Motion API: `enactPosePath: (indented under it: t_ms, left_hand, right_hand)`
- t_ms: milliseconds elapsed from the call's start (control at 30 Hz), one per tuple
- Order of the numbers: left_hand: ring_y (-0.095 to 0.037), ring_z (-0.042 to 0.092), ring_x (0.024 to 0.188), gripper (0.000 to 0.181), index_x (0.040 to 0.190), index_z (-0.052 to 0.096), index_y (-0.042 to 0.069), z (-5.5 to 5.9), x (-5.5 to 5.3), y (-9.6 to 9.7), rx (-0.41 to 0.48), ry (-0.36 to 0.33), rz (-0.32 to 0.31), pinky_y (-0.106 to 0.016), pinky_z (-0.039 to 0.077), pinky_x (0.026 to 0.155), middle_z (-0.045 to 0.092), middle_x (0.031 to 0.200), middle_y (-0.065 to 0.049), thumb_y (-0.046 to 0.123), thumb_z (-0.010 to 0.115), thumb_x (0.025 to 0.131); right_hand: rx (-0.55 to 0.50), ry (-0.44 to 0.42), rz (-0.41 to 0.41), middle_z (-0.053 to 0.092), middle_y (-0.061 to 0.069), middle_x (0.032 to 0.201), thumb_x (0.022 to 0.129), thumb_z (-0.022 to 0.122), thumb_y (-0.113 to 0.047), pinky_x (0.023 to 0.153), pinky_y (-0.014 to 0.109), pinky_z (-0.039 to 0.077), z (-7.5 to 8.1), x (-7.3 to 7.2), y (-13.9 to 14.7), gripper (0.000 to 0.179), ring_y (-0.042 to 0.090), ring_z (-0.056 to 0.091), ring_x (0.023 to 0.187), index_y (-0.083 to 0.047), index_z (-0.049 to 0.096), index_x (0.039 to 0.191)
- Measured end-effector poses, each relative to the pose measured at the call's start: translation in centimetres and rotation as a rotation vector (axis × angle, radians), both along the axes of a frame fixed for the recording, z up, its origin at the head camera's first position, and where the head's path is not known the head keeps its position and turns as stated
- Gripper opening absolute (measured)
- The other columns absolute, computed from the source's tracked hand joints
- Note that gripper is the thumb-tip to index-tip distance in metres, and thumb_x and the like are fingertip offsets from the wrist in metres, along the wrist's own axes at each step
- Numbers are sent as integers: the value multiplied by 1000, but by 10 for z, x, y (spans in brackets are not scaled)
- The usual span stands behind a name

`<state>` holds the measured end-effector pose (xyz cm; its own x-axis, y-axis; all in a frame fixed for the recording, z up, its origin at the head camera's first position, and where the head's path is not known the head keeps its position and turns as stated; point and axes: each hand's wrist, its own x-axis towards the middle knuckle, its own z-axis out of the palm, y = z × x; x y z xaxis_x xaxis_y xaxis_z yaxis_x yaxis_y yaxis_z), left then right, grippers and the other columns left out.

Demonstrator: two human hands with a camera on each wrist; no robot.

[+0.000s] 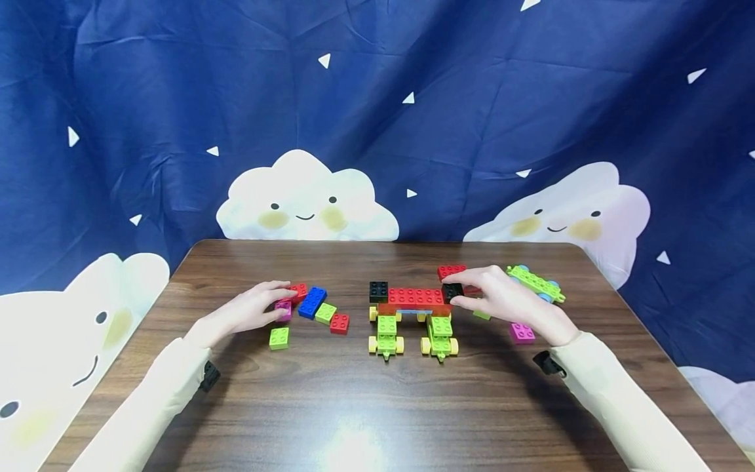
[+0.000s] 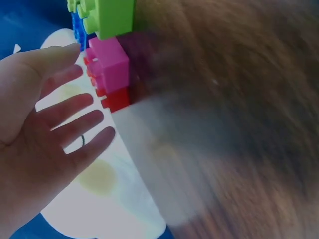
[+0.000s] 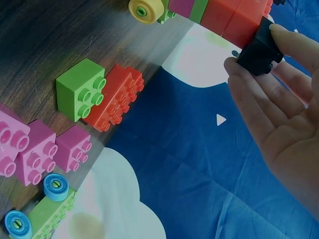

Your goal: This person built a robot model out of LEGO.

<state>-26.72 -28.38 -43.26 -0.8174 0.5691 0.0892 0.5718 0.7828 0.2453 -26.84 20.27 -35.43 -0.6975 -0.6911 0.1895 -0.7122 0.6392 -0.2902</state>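
Note:
My right hand (image 1: 510, 305) pinches a black toy brick (image 3: 260, 49) between thumb and fingers, at the right end of a row of red bricks (image 1: 415, 297). Another black brick (image 1: 379, 292) sits at the row's left end. This row stands on a build with yellow wheels, and two lime-green wheeled pieces (image 1: 387, 335) project toward the front. On the left, my left hand (image 1: 244, 309) hovers by a magenta brick (image 2: 110, 62), fingers loosely extended and holding nothing. A red brick (image 1: 299, 292) lies just behind the magenta one.
Near my left hand lie a blue brick (image 1: 312, 303), lime bricks (image 1: 279, 338) and a small red brick (image 1: 339, 323). To the right are a lime car base (image 1: 535, 283) with blue wheels, magenta bricks (image 1: 522, 333) and a red brick (image 1: 451, 271). A blue cloth (image 1: 377, 118) hangs behind the table.

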Motion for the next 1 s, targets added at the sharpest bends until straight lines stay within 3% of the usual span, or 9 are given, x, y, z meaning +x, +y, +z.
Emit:
enactPosePath:
  t_ms: [233, 533, 800, 1000]
  left_hand:
    - [-29, 62, 110, 42, 123, 68, 7, 8, -5, 26, 40, 109, -55, -48, 53, 94, 66, 119, -13, 21, 77, 85]
    - [-24, 60, 104, 41, 117, 71, 9, 6, -8, 54, -24, 156, -157, -41, 55, 88, 64, 111, -10, 28, 81, 82]
    - [-22, 58, 98, 36, 105, 75, 13, 1, -11, 63, -48, 234, -215, -37, 54, 85, 62, 103, -6, 24, 87, 74]
    - [-21, 57, 97, 35, 104, 75, 12, -1, -13, 65, -49, 245, -232, -36, 52, 86, 61, 101, -6, 21, 87, 73]
  right_hand:
    - [2, 3, 3, 73, 10, 117, 89, 74, -20, 87, 42, 58, 0, 0, 0, 36, 20, 71, 103, -8, 69, 122]
    - [5, -2, 1, 73, 10, 118, 88, 75, -20, 87, 42, 58, 1, 0, 0, 37, 20, 71, 103, -8, 69, 123]
    - [9, -1, 0, 73, 10, 118, 88, 75, -21, 88, 42, 58, 0, 0, 0, 37, 21, 71, 104, -9, 69, 123]
    - [6, 9, 6, 73, 9, 117, 88, 75, -21, 87, 41, 58, 0, 0, 0, 37, 19, 71, 101, -9, 69, 122]
